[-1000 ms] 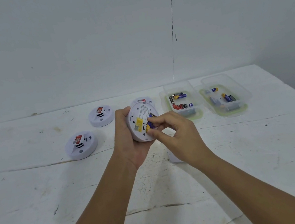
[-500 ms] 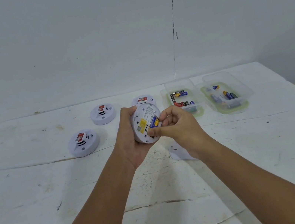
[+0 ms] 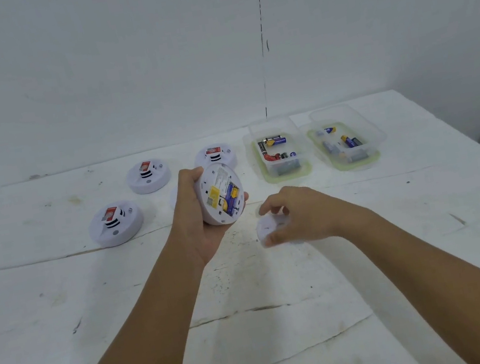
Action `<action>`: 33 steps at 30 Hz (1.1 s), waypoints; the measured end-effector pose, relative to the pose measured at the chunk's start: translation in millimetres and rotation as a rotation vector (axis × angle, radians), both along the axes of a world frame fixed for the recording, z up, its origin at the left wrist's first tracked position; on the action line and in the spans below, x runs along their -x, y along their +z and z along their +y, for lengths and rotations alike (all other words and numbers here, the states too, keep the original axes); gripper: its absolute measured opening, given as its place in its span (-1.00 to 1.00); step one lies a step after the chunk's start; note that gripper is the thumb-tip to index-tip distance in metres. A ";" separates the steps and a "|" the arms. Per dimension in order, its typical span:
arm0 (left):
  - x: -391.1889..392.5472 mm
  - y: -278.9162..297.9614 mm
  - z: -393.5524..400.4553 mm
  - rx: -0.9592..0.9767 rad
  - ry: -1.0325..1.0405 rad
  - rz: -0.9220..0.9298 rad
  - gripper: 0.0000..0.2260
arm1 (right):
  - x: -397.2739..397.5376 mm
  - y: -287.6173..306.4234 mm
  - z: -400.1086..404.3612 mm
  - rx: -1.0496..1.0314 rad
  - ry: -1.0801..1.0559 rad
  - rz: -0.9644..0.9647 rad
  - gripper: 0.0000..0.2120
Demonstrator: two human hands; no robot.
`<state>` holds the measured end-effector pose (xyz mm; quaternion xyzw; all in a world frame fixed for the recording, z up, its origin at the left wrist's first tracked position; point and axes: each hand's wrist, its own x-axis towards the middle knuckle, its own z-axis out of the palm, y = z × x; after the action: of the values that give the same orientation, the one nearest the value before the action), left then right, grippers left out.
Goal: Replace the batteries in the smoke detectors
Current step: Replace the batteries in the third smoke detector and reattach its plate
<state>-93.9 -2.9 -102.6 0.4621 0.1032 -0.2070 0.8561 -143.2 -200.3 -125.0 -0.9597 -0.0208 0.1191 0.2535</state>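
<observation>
The left hand [image 3: 197, 217] grips a white smoke detector [image 3: 223, 197] round its rim, fingers curled behind it and thumb over the top edge, holding it tilted with its open back facing up and toward the right hand. In the exposed compartment lie blue batteries [image 3: 231, 197], their long axis running diagonally from the lower left up toward the right, beside a yellow label. The right hand [image 3: 298, 216] is low over the worktop [image 3: 62, 306], just right of and below the held detector and apart from it; its fingers curl round a small round white cover [image 3: 268, 228], thumb at the near edge and fingertips at the far edge, though blur hides whether the piece is lifted or lies flat. With cells seated, the likely step is closing the back, so what matters is that the cover sits right of and below the open face and the right hand is the nearer one; it would have to travel up and left and turn to match the tilt. Beyond the left hand rest three more detectors [image 3: 115, 223], and beyond the right hand two clear tubs of loose batteries [image 3: 279, 151].
</observation>
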 end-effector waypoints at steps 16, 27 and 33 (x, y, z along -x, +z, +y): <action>3.2 -9.5 7.4 0.072 -0.025 0.066 -0.71 | 17.4 2.4 -0.6 -0.350 -0.052 -0.472 -0.40; 5.1 -9.9 5.1 0.229 -0.254 0.064 -0.52 | 6.7 3.1 43.5 -0.469 0.026 -0.788 -0.54; 3.1 -9.4 5.5 0.244 -0.285 0.068 -0.58 | 2.4 3.4 46.3 -0.470 0.048 -0.808 -0.54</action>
<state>-97.0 2.6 -112.1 0.3576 0.0397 -0.3527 0.8638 -145.7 -153.9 -121.7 -0.8449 -0.1664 -0.2663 0.4330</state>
